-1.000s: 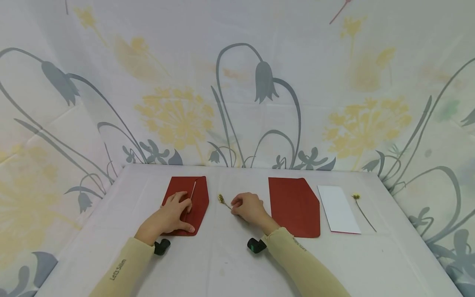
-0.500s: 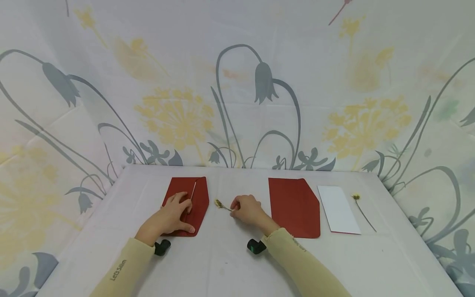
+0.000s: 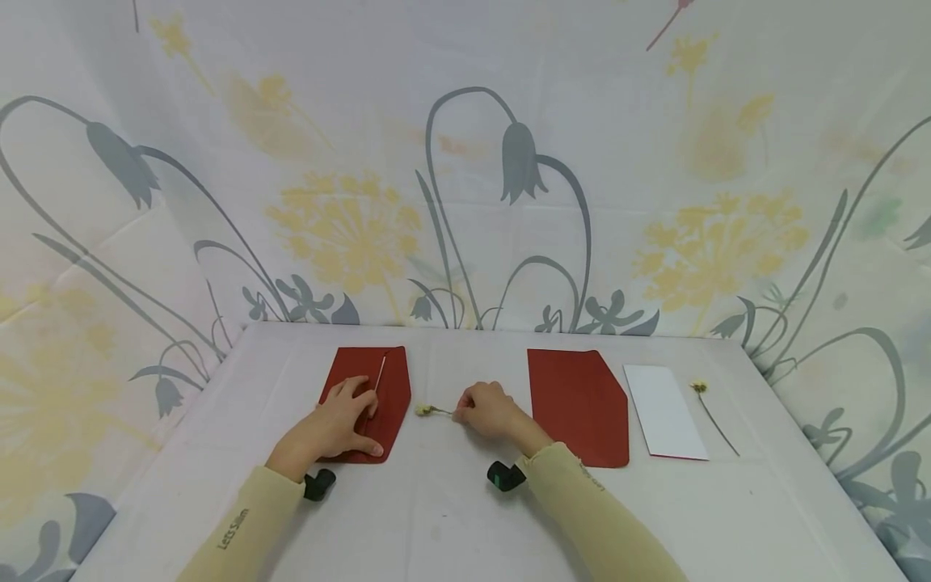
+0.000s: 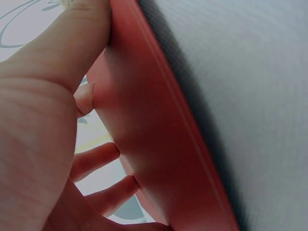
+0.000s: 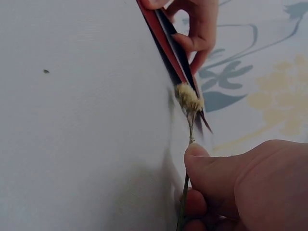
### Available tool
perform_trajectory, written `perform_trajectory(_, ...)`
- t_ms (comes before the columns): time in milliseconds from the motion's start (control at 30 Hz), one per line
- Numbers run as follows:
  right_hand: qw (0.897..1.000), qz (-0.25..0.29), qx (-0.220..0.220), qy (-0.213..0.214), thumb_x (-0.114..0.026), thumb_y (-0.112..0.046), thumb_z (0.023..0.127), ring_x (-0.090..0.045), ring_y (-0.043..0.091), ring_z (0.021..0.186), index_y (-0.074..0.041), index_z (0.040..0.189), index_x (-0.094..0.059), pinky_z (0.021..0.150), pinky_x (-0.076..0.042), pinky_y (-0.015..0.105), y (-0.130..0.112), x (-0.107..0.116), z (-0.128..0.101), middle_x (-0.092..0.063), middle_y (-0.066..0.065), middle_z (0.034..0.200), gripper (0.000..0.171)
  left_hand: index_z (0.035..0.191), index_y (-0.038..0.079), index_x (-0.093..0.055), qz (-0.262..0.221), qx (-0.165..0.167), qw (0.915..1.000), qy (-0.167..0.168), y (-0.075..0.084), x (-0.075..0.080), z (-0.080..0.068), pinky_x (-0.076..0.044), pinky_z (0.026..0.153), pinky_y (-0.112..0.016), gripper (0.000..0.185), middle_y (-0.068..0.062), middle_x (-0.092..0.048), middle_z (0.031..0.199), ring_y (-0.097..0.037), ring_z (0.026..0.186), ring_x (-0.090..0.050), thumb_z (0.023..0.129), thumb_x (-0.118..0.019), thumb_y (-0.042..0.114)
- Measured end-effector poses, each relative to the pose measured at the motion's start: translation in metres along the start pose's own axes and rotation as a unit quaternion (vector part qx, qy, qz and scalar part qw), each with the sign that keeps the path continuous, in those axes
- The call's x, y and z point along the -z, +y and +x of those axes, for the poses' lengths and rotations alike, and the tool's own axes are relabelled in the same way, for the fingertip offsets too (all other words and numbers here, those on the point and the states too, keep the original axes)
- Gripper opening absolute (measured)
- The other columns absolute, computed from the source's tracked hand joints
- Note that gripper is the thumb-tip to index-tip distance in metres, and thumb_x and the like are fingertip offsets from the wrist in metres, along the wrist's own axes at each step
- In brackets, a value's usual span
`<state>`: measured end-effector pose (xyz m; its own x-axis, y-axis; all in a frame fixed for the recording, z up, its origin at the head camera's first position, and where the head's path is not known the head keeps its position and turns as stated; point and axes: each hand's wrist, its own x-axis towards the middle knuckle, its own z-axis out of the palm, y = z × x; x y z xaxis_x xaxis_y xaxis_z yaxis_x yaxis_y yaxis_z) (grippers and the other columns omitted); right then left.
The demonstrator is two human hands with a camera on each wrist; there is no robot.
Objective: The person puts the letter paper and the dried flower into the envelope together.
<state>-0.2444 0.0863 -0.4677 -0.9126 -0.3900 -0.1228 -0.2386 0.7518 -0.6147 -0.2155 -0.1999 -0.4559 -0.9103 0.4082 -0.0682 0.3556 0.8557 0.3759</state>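
My left hand holds a red envelope on the white table, thumb near its front edge and fingers bent over it. A thin white edge shows along a slit in it. In the right wrist view, a dark gap parts the envelope's layers beside the left fingers. My right hand pinches the stem of a dried flower between thumb and fingers. Its pale yellow head points left, just short of the envelope's right edge in the head view. The left wrist view shows the red envelope's surface close up.
A second red envelope lies right of my right hand. Beyond it are a white card with a red lower edge and another dried flower. A patterned curtain rises behind the table.
The dried flower in my right hand has swung from pointing up and left to nearly level, its head now nearer the left envelope. My left hand has stayed in place.
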Motion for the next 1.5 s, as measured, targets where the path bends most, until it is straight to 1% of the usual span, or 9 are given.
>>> perform_trajectory(133,0.999,0.034,-0.002,-0.022,-0.063,-0.016,0.098,-0.051,0.016,0.079,-0.009,0.088,-0.065,0.072,-0.043,0.032,0.003,0.005,0.002,-0.059,-0.001,0.082,0.012,0.088,0.019,-0.047,-0.002,0.003,1.0000,-0.002,0.000,0.000,-0.001,-0.034,0.088,-0.081,0.051,-0.027,-0.031,0.150,-0.055,0.135,-0.028,0.072,-0.089,0.044)
perform_trajectory(300,0.999,0.047,-0.001,-0.025,-0.061,-0.016,0.100,-0.050,0.016,0.078,-0.008,0.090,-0.063,0.070,-0.042,0.030,0.007,0.006,0.005,-0.057,0.000,0.082,0.013,0.088,0.019,-0.047,-0.001,0.003,1.0000,-0.002,0.000,0.000,0.000,-0.034,0.088,-0.080,0.051,-0.027,-0.031,0.150,-0.055,0.135,-0.028,0.072,-0.088,0.044)
perform_trajectory(467,0.997,0.071,0.004,-0.022,-0.063,-0.015,0.098,-0.052,0.016,0.081,-0.007,0.095,-0.067,0.074,-0.045,0.032,0.010,0.008,0.006,-0.060,0.000,0.087,0.009,0.088,0.018,-0.047,0.001,0.003,1.0000,-0.003,0.001,0.001,0.000,-0.033,0.088,-0.081,0.051,-0.028,-0.031,0.150,-0.055,0.135,-0.028,0.072,-0.088,0.044)
perform_trajectory(633,0.995,0.093,-0.007,-0.027,-0.065,-0.016,0.098,-0.055,0.016,0.090,-0.009,0.105,-0.074,0.083,-0.047,0.035,0.011,0.013,0.005,-0.066,-0.002,0.097,0.014,0.088,0.018,-0.047,0.002,0.002,1.0000,-0.003,0.003,0.004,0.000,-0.032,0.088,-0.082,0.051,-0.028,-0.031,0.150,-0.055,0.135,-0.027,0.073,-0.088,0.043)
perform_trajectory(800,0.994,0.104,-0.017,-0.028,-0.066,-0.017,0.097,-0.055,0.016,0.093,-0.012,0.102,-0.076,0.085,-0.047,0.036,0.010,0.015,0.002,-0.067,-0.003,0.099,0.012,0.088,0.017,-0.046,0.003,0.003,1.0000,-0.005,0.004,0.004,-0.001,-0.033,0.088,-0.081,0.051,-0.028,-0.031,0.150,-0.055,0.135,-0.027,0.073,-0.088,0.043)
perform_trajectory(933,0.993,0.115,-0.015,-0.024,-0.066,-0.016,0.097,-0.054,0.016,0.090,-0.012,0.101,-0.075,0.081,-0.046,0.034,0.009,0.015,0.001,-0.067,-0.003,0.097,0.011,0.088,0.018,-0.047,0.000,0.003,1.0000,-0.005,0.003,0.003,-0.001,-0.033,0.088,-0.081,0.051,-0.028,-0.031,0.150,-0.055,0.135,-0.027,0.072,-0.089,0.043)
perform_trajectory(1133,0.990,0.135,-0.032,0.001,-0.065,-0.018,0.098,-0.054,0.016,0.081,-0.013,0.101,-0.074,0.069,-0.045,0.029,0.010,0.014,0.001,-0.064,-0.001,0.091,0.010,0.088,0.019,-0.047,-0.001,0.002,1.0000,-0.001,0.000,0.000,0.000,-0.033,0.088,-0.081,0.051,-0.027,-0.031,0.150,-0.055,0.136,-0.027,0.072,-0.089,0.043)
perform_trajectory(1367,0.983,0.180,-0.043,0.019,-0.066,-0.020,0.098,-0.056,0.015,0.078,-0.011,0.101,-0.072,0.067,-0.046,0.028,0.010,0.014,0.003,-0.065,0.000,0.089,0.011,0.089,0.020,-0.047,0.000,0.001,1.0000,0.003,-0.001,-0.001,-0.001,-0.033,0.088,-0.081,0.051,-0.027,-0.031,0.150,-0.054,0.135,-0.027,0.072,-0.089,0.044)
perform_trajectory(1500,0.968,0.247,-0.049,-0.010,-0.066,-0.019,0.098,-0.058,0.016,0.078,-0.007,0.106,-0.071,0.067,-0.048,0.026,0.007,0.014,0.003,-0.065,0.003,0.089,0.015,0.089,0.020,-0.047,-0.008,0.001,1.0000,0.005,-0.001,-0.001,-0.001,-0.032,0.088,-0.082,0.051,-0.027,-0.031,0.151,-0.054,0.136,-0.027,0.072,-0.089,0.044)
